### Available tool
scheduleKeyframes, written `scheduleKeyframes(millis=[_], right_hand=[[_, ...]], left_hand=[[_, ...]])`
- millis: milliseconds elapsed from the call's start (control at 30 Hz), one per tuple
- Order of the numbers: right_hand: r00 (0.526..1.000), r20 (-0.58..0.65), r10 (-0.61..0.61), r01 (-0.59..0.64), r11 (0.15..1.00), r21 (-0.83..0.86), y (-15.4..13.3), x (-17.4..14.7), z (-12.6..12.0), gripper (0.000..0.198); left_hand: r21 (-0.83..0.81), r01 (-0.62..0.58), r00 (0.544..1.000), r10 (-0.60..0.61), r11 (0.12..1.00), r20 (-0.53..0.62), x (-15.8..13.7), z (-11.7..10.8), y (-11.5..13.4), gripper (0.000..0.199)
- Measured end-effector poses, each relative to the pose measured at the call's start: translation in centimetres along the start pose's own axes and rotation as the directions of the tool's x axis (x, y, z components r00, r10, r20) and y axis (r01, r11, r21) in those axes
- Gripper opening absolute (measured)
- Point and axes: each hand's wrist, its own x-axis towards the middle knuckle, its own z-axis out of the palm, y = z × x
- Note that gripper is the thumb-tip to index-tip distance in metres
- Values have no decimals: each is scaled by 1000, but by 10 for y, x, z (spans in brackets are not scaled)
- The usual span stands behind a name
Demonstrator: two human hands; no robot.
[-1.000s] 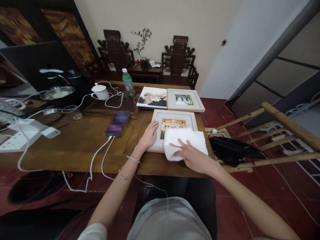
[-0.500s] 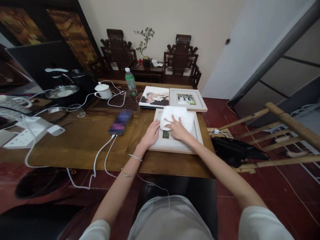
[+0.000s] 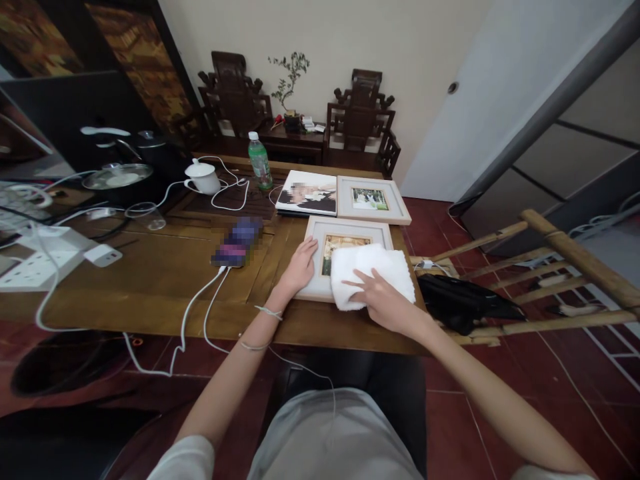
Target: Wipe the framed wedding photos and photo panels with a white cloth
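A light wooden picture frame (image 3: 310, 291) lies face up near the table's front edge. My left hand (image 3: 299, 265) rests along its left side, fingers stretched out flat on the border. Over the frame's lower right part lies a folded white cloth (image 3: 395, 267), reaching past the frame's right and front edges. My right hand (image 3: 383, 300) presses on the cloth, two fingers spread and the others curled into it. The upper left of the photo (image 3: 340, 243) shows; the cloth hides the rest.
Behind lie a second picture frame (image 3: 397, 200) and a white-covered photo piece (image 3: 295, 180). A green bottle (image 3: 259, 160), a lidded white cup (image 3: 203, 179) and a blurred phone (image 3: 237, 241) with cables stand or lie leftward. A power strip (image 3: 43, 267) sits far left; a bamboo chair (image 3: 575, 260) is right.
My right hand has moved the cloth toward me and to the right, uncovering much of the photo. My left hand stays at the frame's left side.
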Motion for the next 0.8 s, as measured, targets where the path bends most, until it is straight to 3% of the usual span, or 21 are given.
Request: scheduleKeyframes(millis=[200,300,433,633,800], right_hand=[[998,-49,-41,37,996,-79,-25,33,15,59],[996,-78,-38,31,995,-94,-30,35,23,57],[997,-70,35,-42,994,-99,-19,6,21,58],[960,-81,267,-278,943,-182,4,-53,11,57],[933,-192,305,-346,910,-231,34,-57,13,48]], left_hand=[[3,44,999,-44,999,27,1,-3,5,47],[4,33,999,-33,999,37,0,-5,5,46],[3,-2,1000,2,1000,28,-1,-4,1,48],[-6,-21,998,22,1000,51,-2,-4,-1,52],[10,-52,996,51,999,77,-2,-7,-2,52]])
